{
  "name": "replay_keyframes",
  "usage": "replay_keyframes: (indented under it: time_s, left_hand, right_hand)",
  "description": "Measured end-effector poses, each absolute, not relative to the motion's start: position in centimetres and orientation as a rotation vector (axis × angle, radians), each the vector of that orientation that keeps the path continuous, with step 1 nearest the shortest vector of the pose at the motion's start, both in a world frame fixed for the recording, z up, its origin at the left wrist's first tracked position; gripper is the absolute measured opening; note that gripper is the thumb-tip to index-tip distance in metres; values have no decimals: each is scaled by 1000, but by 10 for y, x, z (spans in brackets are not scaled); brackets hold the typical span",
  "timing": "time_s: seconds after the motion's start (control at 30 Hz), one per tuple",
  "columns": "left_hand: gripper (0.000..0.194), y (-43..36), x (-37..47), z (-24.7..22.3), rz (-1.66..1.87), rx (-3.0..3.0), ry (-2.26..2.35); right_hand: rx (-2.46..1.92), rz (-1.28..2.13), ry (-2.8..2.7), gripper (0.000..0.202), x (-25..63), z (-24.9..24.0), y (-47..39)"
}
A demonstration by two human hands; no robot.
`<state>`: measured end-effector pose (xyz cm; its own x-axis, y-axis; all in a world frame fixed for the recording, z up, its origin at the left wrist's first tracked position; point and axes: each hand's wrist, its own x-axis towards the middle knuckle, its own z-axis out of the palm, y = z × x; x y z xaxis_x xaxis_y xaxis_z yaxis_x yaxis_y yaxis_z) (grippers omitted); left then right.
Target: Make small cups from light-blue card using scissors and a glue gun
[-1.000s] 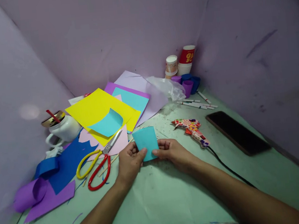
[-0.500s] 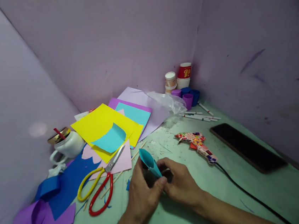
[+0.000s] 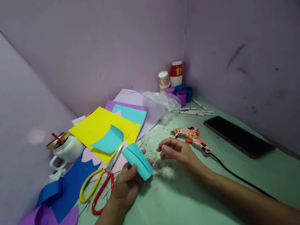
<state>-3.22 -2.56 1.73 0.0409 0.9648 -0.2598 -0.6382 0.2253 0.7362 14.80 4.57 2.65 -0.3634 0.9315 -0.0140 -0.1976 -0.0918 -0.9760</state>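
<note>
A light-blue rolled tube (image 3: pixel 139 161), with a seam along its upper side, lies across the fingers of my left hand (image 3: pixel 129 184); the thumb presses on it. My right hand (image 3: pixel 180 155) is apart from the tube, its fingers loosely bent and nothing in them. Just beyond that hand a flower-patterned glue gun (image 3: pixel 191 139) rests on the table, its black cord running toward the lower right. Left of my left hand lie scissors (image 3: pixel 107 176) with one yellow and one red handle, their blades over pink sheet scraps.
Yellow sheet (image 3: pixel 97 121) and a curved light-blue piece (image 3: pixel 110 140) lie at the back. A white mug (image 3: pixel 69 149) stands left, near a blue sheet (image 3: pixel 72 185). Purple rolls (image 3: pixel 182 97), paper cups (image 3: pixel 176 72), white pens (image 3: pixel 194 112) and a phone (image 3: pixel 238 135) are at right.
My right hand has let go of the tube and moved right, toward the glue gun. The tube has tipped from upright to lying in my left hand, seam up. The view has shifted slightly.
</note>
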Motion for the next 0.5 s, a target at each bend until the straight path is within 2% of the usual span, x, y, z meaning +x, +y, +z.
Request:
replay_keyframes:
  time_s: [0.27,0.5]
  left_hand:
    - [51,-20,-27,23,1210,365,798]
    - [41,-21,-24,21,1328,341,882]
  right_hand:
    - [-919,1777,-1095,33,145,21,49]
    - [-904,1863,-1164,34,142,21,44]
